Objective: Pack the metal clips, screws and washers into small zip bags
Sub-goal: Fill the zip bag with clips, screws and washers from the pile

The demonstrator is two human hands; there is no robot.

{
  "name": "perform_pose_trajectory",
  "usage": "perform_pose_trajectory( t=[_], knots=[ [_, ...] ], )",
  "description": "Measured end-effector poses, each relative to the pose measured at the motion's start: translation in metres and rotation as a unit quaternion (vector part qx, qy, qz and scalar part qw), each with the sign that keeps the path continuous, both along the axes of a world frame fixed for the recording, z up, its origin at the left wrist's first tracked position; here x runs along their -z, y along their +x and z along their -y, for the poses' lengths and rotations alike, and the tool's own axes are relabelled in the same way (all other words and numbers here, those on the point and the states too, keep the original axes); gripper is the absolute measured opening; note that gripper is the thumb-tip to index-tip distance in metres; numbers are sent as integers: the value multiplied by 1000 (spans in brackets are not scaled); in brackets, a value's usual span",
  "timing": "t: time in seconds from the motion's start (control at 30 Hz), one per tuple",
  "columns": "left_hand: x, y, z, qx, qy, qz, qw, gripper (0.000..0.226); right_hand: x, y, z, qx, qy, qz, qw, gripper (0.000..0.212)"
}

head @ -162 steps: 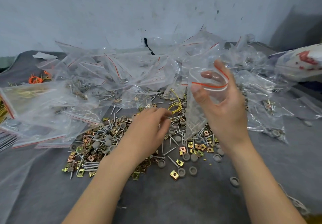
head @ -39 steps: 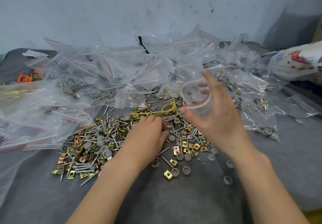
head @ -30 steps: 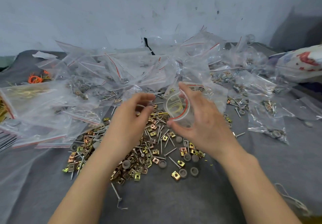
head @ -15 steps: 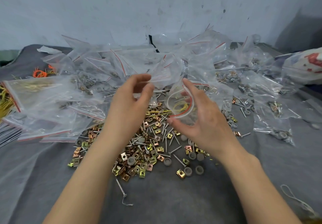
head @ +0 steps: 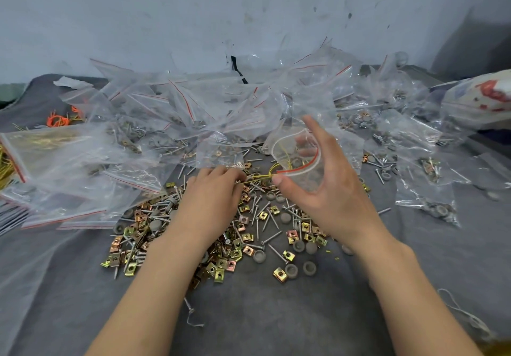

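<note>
Brass-coloured metal clips (head: 237,247), screws (head: 272,218) and grey round washers (head: 291,270) lie in a loose pile on the grey cloth (head: 262,314). My right hand (head: 331,198) holds a small clear zip bag (head: 297,159) with a red seal line, mouth held open, above the pile's far edge. My left hand (head: 210,198) is palm down on the pile, left of the bag. Its fingers curl onto the hardware beside a yellow band (head: 265,174). Whatever its fingertips hold is hidden.
A heap of clear zip bags (head: 193,117), many with hardware inside, spreads across the back and both sides against the wall. Orange bands (head: 56,119) lie far left. A patterned sack (head: 484,98) sits at the right edge. A loose string (head: 464,314) lies near right.
My left hand has dropped from beside the bag's mouth down onto the pile. My right hand has kept hold of the open bag, shifting slightly right.
</note>
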State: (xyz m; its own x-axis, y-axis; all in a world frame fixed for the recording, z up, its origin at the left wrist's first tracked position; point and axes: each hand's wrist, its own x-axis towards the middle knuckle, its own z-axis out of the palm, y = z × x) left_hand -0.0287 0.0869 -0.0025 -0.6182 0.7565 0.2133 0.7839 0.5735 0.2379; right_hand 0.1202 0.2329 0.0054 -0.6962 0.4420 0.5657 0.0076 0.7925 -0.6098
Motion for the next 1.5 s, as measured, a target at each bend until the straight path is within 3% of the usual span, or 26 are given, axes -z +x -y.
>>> perform_pose_trajectory(
  t=[0.37, 0.73, 1.07, 1.3, 1.5],
  knots=[
    [10, -1, -27, -49, -18, -54, 997, 35, 0, 3, -5, 0, -12, -19, 1000, 91],
    [7, -1, -27, -44, 23, -20, 999, 22, -2, 6, -5, 6, -24, -13, 1000, 89],
    [3, -5, -20, -54, 167, 104, 979, 10, 1, 3, -6, 7, -10, -13, 1000, 89],
    [-50, 9, -13, 21, 366, 179, 913, 6, 3, 0, -4, -2, -9, -6, 1000, 92],
    [-76, 36, -14, 111, 365, 175, 908, 14, 2, -2, 1, -5, -21, -4, 1000, 94]
  ],
)
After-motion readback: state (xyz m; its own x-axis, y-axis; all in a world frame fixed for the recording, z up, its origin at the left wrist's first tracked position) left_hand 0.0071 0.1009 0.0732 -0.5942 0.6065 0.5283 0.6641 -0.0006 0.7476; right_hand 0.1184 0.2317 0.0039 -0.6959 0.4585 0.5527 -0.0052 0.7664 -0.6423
